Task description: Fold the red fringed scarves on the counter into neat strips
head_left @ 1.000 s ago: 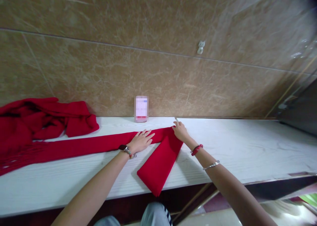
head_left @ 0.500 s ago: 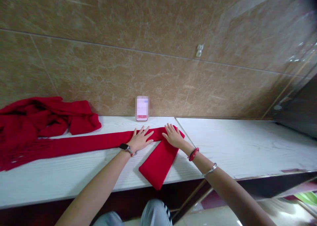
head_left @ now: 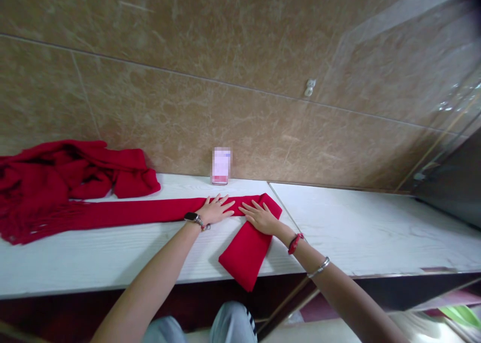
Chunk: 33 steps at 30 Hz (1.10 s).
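Observation:
A red scarf (head_left: 139,214) lies in a long flat strip along the white table, fringed at its left end. Near its right end it is folded at an angle, so a wide flap comes down toward me and reaches over the table's front edge. My left hand (head_left: 216,210) rests flat on the strip, fingers spread. My right hand (head_left: 261,218) lies flat on the angled fold, its fingers stretched toward the left hand. Neither hand grips the cloth.
A heap of red fabric (head_left: 78,170) sits at the back left against the brown tiled wall (head_left: 169,117). A phone (head_left: 221,166) with a lit, blurred screen leans on that wall. The white table (head_left: 349,228) extends to the right past a seam.
My right hand has slid left across the fold, closer to my left hand. The left hand stays flat on the strip. The view has shifted and tilted a little.

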Available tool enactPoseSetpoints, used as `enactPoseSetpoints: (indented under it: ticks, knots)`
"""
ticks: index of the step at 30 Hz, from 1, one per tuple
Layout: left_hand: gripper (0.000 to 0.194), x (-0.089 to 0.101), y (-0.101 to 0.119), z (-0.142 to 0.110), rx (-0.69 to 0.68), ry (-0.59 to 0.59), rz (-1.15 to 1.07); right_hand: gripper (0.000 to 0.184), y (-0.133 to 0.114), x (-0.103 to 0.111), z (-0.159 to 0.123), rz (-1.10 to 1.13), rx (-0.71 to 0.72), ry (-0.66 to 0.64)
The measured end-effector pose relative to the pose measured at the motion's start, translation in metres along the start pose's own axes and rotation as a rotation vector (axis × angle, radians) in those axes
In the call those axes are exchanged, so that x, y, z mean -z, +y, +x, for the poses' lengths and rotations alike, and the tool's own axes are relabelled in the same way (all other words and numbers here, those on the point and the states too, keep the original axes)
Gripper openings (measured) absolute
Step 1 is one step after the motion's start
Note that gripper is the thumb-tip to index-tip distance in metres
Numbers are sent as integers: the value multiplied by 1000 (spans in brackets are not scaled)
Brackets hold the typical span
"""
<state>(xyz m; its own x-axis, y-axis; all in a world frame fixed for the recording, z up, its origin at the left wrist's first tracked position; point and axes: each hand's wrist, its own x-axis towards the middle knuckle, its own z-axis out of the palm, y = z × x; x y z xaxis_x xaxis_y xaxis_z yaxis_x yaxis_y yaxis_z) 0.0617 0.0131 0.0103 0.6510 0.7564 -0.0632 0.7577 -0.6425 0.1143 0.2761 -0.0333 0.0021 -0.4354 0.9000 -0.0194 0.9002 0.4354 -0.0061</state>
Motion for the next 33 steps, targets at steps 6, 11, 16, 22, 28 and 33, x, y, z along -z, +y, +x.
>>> enactPoseSetpoints:
  ticks: [6,11,16,22,28,33]
  knots:
    - [50,-3,-4,2,9,68,-17,49,-2,3,0,50,-30,25]
    - [53,-8,-14,3,151,141,-4,50,1,1,9,-10,-76,158]
    - [52,-12,-24,10,130,165,26,48,13,-14,25,-82,-64,112]
    - [50,-11,-22,24,97,202,44,46,40,-22,30,-131,-53,137]
    - [48,0,-49,-3,144,114,75,45,76,-29,14,-114,-111,190]
    - [46,4,-119,-65,218,105,113,41,96,-33,5,-53,-136,216]
